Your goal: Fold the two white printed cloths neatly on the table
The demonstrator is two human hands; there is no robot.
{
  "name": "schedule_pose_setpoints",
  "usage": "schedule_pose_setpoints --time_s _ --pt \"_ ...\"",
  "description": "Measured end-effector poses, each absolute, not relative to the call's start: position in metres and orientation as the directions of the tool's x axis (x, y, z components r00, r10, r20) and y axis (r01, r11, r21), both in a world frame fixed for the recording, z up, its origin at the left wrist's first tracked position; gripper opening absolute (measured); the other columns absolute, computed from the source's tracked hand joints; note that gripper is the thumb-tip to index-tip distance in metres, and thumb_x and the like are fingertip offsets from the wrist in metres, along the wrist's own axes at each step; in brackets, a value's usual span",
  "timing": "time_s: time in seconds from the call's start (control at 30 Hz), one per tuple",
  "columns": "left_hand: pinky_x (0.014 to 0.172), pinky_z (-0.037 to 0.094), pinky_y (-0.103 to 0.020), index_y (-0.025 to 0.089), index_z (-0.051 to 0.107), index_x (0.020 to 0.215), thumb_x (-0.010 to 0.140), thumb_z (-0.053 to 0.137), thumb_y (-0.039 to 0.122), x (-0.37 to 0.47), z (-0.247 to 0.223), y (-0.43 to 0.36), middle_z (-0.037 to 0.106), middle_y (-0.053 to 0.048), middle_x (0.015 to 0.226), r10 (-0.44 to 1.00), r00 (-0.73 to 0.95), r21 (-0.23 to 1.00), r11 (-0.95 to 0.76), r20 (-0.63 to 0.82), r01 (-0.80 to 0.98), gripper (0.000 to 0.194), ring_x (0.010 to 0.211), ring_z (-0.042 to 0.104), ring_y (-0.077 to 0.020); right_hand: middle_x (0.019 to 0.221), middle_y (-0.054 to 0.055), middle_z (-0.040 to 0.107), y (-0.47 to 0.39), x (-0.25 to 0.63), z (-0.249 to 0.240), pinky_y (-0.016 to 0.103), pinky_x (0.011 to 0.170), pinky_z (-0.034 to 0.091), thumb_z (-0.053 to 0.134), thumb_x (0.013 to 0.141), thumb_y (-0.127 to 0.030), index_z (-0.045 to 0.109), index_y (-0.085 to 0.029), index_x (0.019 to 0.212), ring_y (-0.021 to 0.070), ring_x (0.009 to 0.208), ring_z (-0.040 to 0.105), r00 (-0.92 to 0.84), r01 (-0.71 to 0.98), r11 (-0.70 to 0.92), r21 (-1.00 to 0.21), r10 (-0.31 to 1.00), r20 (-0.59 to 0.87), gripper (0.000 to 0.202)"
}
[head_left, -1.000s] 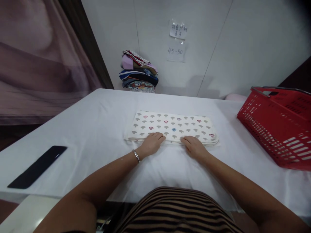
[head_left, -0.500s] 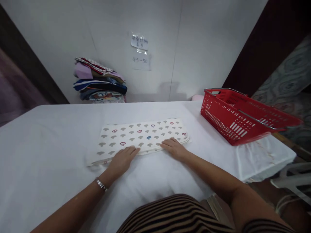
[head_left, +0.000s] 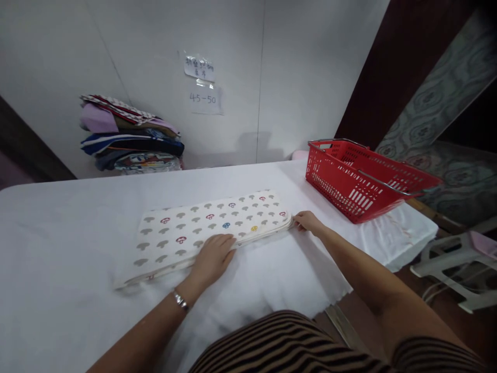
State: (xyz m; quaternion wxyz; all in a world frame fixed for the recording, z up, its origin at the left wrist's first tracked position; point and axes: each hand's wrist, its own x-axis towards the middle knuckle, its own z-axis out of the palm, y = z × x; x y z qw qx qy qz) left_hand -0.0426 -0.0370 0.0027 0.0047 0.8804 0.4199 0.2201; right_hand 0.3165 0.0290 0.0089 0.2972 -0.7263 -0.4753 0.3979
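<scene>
A folded white cloth point(head_left: 194, 225) printed with grey mushrooms and a few red, blue and yellow ones lies lengthwise across the table, its layers showing along the near edge. My left hand point(head_left: 215, 256), with a silver band at the wrist, rests flat over the near edge at mid-length, fingers extended. At the cloth's right end, my right hand point(head_left: 308, 221) pinches the rounded corner between thumb and fingers.
A white sheet covers the table point(head_left: 70, 228). A red plastic basket point(head_left: 349, 181) with metal handles stands at the right. Piled fabrics point(head_left: 132, 137) sit by the wall at back left, near paper signs point(head_left: 205, 98). A white plastic stool point(head_left: 458, 264) stands beyond the table's right side.
My right hand has moved right, from the cloth's near edge to its right corner, and now pinches it. My left hand has slid somewhat right along the edge. The view has turned right.
</scene>
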Motion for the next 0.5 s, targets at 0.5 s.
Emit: schedule_pose_setpoints --time_s 0.5 --pt "0.081 0.044 -0.032 0.019 0.064 0.096 0.086 0.051 0.041 0.155 0.024 0.028 0.064 -0.008 0.104 0.842 0.533 0.342 -0.525 0.079 0.779 0.028 0.099 0.058 -0.023 0.037 -0.007 0.044 0.035 0.316 0.012 0.019 0.034 0.02 0.058 0.072 -0.015 0.05 -0.017 0.056 0.0051 0.032 0.035 0.128 0.338 -0.387 -0.858 0.922 -0.366 0.018"
